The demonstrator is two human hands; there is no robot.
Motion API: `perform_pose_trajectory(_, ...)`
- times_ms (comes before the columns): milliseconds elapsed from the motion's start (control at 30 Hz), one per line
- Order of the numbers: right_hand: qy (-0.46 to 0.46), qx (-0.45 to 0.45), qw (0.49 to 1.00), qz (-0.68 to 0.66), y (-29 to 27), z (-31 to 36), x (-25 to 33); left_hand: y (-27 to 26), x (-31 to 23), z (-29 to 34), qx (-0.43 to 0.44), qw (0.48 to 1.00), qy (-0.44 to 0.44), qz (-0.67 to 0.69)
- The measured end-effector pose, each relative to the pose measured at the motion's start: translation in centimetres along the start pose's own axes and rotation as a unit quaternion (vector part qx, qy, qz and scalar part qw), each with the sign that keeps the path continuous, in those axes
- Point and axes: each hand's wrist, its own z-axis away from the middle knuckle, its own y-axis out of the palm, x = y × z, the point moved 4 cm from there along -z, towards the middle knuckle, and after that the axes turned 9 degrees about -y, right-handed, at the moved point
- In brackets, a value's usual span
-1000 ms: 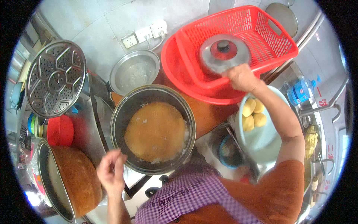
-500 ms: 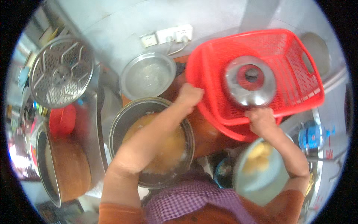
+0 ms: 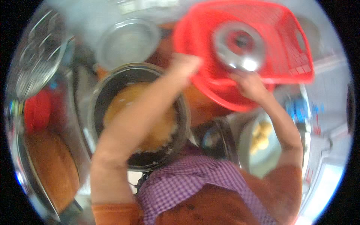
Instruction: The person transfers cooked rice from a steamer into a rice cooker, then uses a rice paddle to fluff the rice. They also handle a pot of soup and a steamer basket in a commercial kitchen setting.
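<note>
Caution: the metal lid (image 3: 240, 45) lies in the red basket (image 3: 287, 76); tilting could slide it out. Our left hand (image 3: 187, 65) and right hand (image 3: 249, 85) are at the basket's edge; through blur, we cannot tell whether they pinch it.

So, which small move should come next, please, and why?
Perhaps check both hands' grip before moving anything: the left hand is at the edge of the red basin, the right hand at the near rim of the red basket, which holds a metal lid; blur hides whether they grip.
</note>
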Motion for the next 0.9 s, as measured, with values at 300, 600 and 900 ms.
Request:
perform_pose_trajectory(300,-0.063,-0.253,0.960,-0.100,-6.7,-6.0,2.0,-3.3,-1.8,-0.2,-0.027,0.995,0.059,-0.076)
perform_pose_trajectory(600,-0.080,-0.047,0.993,-0.077,-3.4,-33.4,-5.1,-10.8,-7.2,19.4,-0.272,0.821,0.326,-0.383)
perform_pose_trajectory(900,-0.123,0.215,0.965,0.091,15.8,-44.6,-9.8,-22.2,5.7,34.6,-0.554,0.682,0.233,-0.417)
